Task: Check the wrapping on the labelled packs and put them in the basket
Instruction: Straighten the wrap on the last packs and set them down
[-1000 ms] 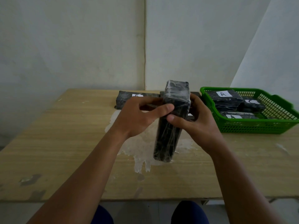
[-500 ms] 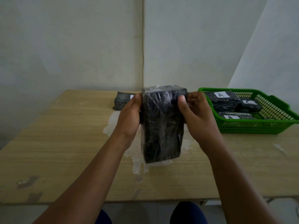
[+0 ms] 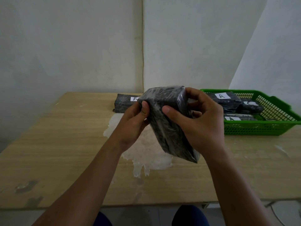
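Note:
I hold a black pack (image 3: 169,126) wrapped in clear film above the middle of the table, tilted with its lower end toward the right. My left hand (image 3: 133,123) grips its left side, thumb on the front face. My right hand (image 3: 200,123) grips its right side, thumb across the front. No label shows on the side facing me. Another black pack (image 3: 124,103) with a white "A" label lies flat on the table behind my hands. The green basket (image 3: 257,129) at the right holds several labelled black packs (image 3: 224,99).
The wooden table (image 3: 57,144) has a white patch of worn surface (image 3: 146,154) under my hands. White walls close off the back and the right side behind the basket. My knees show below the table's front edge.
The pack was upright with a narrow side to me, then its broad face turned toward me. Now it is tilted and twisted, lower end swung right, and my thumbs have shifted onto its front.

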Action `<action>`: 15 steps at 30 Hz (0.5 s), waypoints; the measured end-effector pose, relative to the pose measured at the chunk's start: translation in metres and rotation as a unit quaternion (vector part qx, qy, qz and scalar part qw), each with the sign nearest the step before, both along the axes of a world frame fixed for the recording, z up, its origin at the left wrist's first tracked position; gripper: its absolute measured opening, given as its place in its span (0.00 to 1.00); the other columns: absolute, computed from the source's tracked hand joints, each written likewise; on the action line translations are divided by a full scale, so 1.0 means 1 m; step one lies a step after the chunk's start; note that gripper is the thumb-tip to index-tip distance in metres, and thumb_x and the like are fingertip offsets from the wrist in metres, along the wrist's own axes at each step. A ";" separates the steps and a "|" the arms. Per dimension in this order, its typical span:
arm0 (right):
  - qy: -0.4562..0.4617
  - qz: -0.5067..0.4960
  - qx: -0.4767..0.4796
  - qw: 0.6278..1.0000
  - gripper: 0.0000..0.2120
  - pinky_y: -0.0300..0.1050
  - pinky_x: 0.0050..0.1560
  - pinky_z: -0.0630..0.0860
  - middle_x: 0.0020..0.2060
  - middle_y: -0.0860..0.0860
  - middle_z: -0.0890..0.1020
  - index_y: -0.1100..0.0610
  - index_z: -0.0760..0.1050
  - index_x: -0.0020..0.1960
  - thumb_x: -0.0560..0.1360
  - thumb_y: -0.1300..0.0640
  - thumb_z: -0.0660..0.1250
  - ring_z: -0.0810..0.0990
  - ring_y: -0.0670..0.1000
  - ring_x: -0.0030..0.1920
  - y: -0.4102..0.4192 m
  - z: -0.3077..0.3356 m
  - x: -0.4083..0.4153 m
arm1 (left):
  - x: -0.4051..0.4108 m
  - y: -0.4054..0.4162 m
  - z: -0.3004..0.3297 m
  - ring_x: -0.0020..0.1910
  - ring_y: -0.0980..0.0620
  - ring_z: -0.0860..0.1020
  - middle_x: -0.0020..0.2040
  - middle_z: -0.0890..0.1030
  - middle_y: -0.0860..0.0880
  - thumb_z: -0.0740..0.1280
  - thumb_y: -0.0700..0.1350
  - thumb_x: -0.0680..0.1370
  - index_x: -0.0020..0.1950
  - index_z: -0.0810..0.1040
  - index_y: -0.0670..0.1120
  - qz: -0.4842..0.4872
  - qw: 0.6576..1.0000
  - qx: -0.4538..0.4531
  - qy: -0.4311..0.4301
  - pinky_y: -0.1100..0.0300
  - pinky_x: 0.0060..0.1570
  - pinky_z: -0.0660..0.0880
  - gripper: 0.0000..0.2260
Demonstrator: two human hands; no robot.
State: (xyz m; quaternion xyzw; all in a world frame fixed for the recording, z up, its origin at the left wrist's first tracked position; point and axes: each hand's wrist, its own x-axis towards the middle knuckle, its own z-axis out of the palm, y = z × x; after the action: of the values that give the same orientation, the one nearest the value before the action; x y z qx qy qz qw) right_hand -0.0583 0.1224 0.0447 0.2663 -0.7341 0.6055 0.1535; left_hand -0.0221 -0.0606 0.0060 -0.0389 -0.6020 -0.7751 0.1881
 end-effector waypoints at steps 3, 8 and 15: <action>0.021 0.000 -0.006 1.000 0.28 0.42 0.53 0.84 0.55 0.43 0.85 0.47 0.81 0.63 0.66 0.43 0.82 0.85 0.43 0.54 0.001 -0.002 -0.001 | 0.001 0.002 0.002 0.65 0.56 0.81 0.62 0.86 0.56 0.70 0.65 0.73 0.65 0.80 0.54 0.018 0.999 -0.028 0.002 0.57 0.62 0.80 0.25; -0.114 0.118 -0.086 0.983 0.28 0.54 0.59 0.85 0.58 0.51 0.87 0.54 0.80 0.68 0.70 0.48 0.78 0.87 0.51 0.59 0.015 -0.010 -0.015 | 0.006 0.000 0.013 0.66 0.56 0.82 0.61 0.86 0.57 0.69 0.54 0.80 0.69 0.78 0.52 0.074 0.984 -0.155 0.035 0.59 0.63 0.79 0.19; -0.176 0.206 -0.139 0.952 0.28 0.54 0.63 0.80 0.64 0.56 0.85 0.59 0.76 0.73 0.76 0.50 0.74 0.83 0.57 0.67 0.013 -0.035 -0.029 | 0.007 -0.001 0.013 0.59 0.48 0.85 0.58 0.86 0.48 0.75 0.56 0.75 0.67 0.79 0.44 0.145 0.962 -0.225 0.057 0.47 0.58 0.83 0.25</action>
State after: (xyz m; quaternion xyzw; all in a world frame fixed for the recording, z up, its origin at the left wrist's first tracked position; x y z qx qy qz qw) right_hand -0.0870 0.1351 0.0101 0.2768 -0.5871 0.7574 -0.0711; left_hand -0.0152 -0.0611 0.0195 -0.0365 -0.7481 -0.5809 0.3187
